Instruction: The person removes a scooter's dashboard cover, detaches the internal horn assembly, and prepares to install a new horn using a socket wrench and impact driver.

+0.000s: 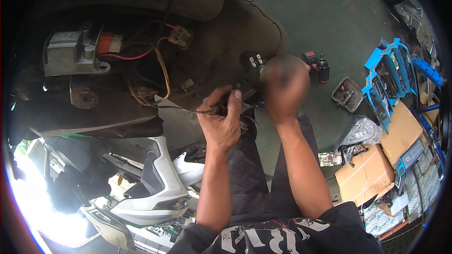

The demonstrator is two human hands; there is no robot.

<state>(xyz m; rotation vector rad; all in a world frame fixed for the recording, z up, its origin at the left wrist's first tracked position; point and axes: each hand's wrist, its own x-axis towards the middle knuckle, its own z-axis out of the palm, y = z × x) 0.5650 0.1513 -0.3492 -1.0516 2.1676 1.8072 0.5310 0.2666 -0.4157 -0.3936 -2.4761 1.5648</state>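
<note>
Two hands at picture centre, both on one small black part. Left hand (220,121): fingers curled tight, thumb up, pinching a thin wire bundle (188,109) and the lower end of the black plug (251,68). Right hand (284,87) is blurred; it sits against the plug's right side, looks wrapped round it, but finger spread can't be told. Plug is approx. centre frame, just at 12 o'clock from the left thumb, its metal pins facing up.

Wires run from the left fist toward 10 o'clock into the scooter's open body: a red lead (127,57) to an orange connector (109,43), next to a grey metal box (70,52) at upper left. A small white connector (179,36) hangs at 11 o'clock from the fist.

At 3 o'clock from the right hand, on the green floor (329,14), a black and red power tool (319,67), then a small tray w/ bits (347,94). Further at 3–4 o'clock: blue rack (388,82), cardboard boxes (365,174), clear plastic bag (361,131). At 7 o'clock from the hands, white body panels (155,193).
</note>
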